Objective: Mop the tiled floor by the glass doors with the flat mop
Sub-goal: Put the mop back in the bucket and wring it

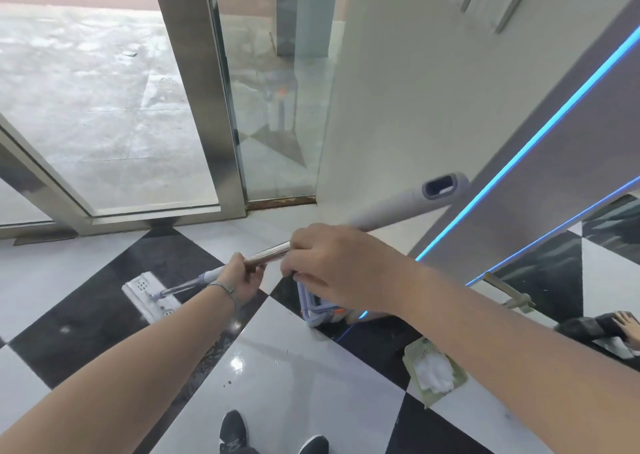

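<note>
Two hands hold the flat mop by its pole [266, 258], which runs from about 8 o'clock at the floor up to 2 o'clock at the grey end grip. The left hand [242, 282] sits lower on the shaft, fingers curled round the metal section just above the grey collar. The right hand [332, 263] sits higher, where the metal meets the grey upper sleeve, fingers wrapped over the top of the pole. This spaced grip gives leverage: the upper hand likely steers and the lower hand likely presses the pad down.

The mop head [149, 296] lies flat on the tiled floor [291, 377], on a dark tile at about 9 o'clock from the hands, well short of the glass doors [114, 114] at 11 o'clock. The pole is low and slanted, which keeps the whole pad in contact with the tile.

A mop bucket [323, 311] stands just beyond the right hand at 4 o'clock, partly hidden by the forearm, close enough for rinsing. A green packet with white wadding [434, 372] lies on the floor at 5 o'clock. Shoes [233, 433] stand at 6 o'clock. The tiles nearest show a wet sheen, so the strip along the door frame is judged the remaining area.
</note>
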A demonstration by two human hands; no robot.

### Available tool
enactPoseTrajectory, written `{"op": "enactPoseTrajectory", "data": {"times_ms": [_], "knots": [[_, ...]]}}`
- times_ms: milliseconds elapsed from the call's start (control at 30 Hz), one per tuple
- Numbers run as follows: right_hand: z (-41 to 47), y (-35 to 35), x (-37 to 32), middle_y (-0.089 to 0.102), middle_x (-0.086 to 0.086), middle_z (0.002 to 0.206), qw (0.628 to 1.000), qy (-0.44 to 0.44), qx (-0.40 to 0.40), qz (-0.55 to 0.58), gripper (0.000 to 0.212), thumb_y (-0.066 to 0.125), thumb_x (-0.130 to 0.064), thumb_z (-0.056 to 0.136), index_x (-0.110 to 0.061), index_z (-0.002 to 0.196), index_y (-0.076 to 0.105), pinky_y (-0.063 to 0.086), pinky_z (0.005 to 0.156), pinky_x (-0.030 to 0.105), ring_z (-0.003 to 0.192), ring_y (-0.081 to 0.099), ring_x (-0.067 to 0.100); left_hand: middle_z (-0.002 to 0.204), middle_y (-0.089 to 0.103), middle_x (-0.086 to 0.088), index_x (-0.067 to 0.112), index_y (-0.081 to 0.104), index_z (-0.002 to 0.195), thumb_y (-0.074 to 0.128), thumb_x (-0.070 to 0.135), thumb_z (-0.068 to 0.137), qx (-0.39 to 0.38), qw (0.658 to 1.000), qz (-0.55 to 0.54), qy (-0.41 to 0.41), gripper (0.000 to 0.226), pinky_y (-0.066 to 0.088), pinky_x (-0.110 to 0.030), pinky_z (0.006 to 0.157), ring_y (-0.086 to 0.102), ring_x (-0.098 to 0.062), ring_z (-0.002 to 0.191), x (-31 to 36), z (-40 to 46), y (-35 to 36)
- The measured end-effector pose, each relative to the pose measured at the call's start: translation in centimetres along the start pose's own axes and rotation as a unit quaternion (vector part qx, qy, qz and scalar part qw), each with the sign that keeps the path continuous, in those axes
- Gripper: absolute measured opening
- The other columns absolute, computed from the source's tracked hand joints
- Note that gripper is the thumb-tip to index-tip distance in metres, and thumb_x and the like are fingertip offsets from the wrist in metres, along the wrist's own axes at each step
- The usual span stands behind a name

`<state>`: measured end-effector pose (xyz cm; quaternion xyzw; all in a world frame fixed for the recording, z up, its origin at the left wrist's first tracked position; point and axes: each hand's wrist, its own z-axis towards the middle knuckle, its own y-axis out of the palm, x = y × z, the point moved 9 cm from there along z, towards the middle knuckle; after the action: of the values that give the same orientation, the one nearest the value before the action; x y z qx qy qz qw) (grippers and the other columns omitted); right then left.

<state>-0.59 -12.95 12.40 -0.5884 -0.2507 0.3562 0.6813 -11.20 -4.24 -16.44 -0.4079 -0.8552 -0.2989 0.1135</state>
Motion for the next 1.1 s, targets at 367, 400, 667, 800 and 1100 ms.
{"op": "enactPoseTrajectory", "data": {"times_ms": [367, 400, 667, 800, 1100], "knots": [[-0.2, 0.2, 9.6, 0.067, -0.008, 0.081, 0.728, 0.405, 0.248, 0.495, 0.02, 0.071, -0.033, 0.087, -0.015, 0.093, 0.066, 0.045, 0.069, 0.018, 0.072, 0.059, 0.001, 0.053, 0.065, -0.008, 0.001, 0.054, 0.092, 0.029, 0.016, 0.103, -0.038, 0.989, -0.136, -0.033, 0.031, 0.045, -0.013, 0.034, 0.064, -0.012, 0.04, 0.9, -0.3, 2.1], [0.3, -0.8, 9.5, 0.068, -0.003, 0.079, 0.692, 0.388, 0.301, 0.529, 0.01, 0.071, -0.025, 0.088, -0.017, 0.083, 0.067, 0.046, 0.07, 0.018, 0.075, 0.06, 0.005, 0.052, 0.066, -0.008, 0.001, 0.054, 0.093, 0.03, 0.017, 0.104, -0.041, 0.988, -0.143, -0.038, 0.031, 0.046, -0.013, 0.035, 0.065, -0.012, 0.041, 0.7, -0.4, 2.3], [5.3, -3.9, 9.3, 0.037, 0.001, 0.045, 0.559, 0.298, 0.423, 0.648, 0.048, 0.058, 0.005, 0.086, -0.019, 0.046, 0.044, 0.031, 0.05, 0.027, 0.043, 0.034, 0.014, 0.071, 0.061, -0.011, 0.009, 0.044, 0.089, 0.037, 0.04, 0.104, -0.069, 0.992, 0.032, -0.098, 0.036, 0.046, -0.017, 0.032, 0.065, -0.018, 0.041, 0.7, -1.8, 1.8], [6.8, -5.1, 9.5, 0.033, -0.001, 0.044, 0.55, 0.287, 0.433, 0.654, 0.042, 0.056, 0.001, 0.076, -0.02, 0.042, 0.043, 0.021, 0.048, 0.029, 0.044, 0.025, 0.015, 0.093, 0.069, -0.017, 0.011, 0.046, 0.082, 0.034, 0.064, 0.096, -0.09, 0.92, 0.378, -0.048, 0.056, 0.056, -0.033, 0.049, 0.071, -0.032, 0.073, 2.2, -2.0, -0.2], [8.3, -5.7, 9.1, 0.029, 0.0, 0.044, 0.583, 0.298, 0.399, 0.642, 0.034, 0.055, 0.001, 0.075, -0.013, 0.048, 0.038, 0.019, 0.048, 0.028, 0.043, 0.022, 0.015, 0.104, 0.067, 0.008, 0.028, 0.059, 0.1, 0.068, 0.03, 0.087, -0.158, 0.676, 0.648, 0.312, 0.017, 0.051, -0.034, 0.09, 0.062, -0.012, 0.102, 5.9, -3.4, 4.9]]}}
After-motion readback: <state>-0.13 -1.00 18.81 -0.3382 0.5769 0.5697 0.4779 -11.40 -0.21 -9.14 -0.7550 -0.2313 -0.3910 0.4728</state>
